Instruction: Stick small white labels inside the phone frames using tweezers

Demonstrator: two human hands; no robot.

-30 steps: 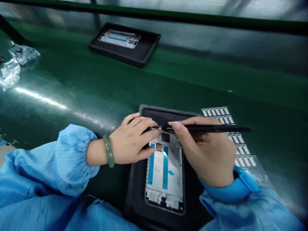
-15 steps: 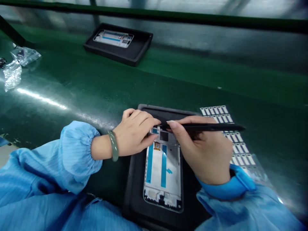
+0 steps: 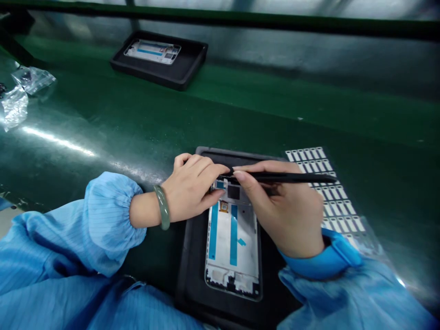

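Note:
A phone frame (image 3: pixel 223 233) with blue strips lies in a black tray (image 3: pixel 192 256) right in front of me. My left hand (image 3: pixel 194 188), with a green bangle at its wrist, rests at the frame's upper left corner, its thumb and fingers around that edge; whether they pinch a small part is hidden. Between the thumb and fingers of my right hand (image 3: pixel 285 201) is a black pen-like tool (image 3: pixel 292 178), lying nearly level over the frame's top end. Its tip is close to my left fingertips.
Right of the tray lies a sheet of small white labels (image 3: pixel 338 208), partly behind my right hand. Farther back, a second black tray (image 3: pixel 189 68) holds another phone frame (image 3: pixel 147 51). Clear plastic bags (image 3: pixel 15 107) are at the far left of the green table (image 3: pixel 120 119).
My right hand and the black tool have shifted slightly left, towards my left fingertips. My left hand keeps its place at the frame's corner. The view has moved a little.

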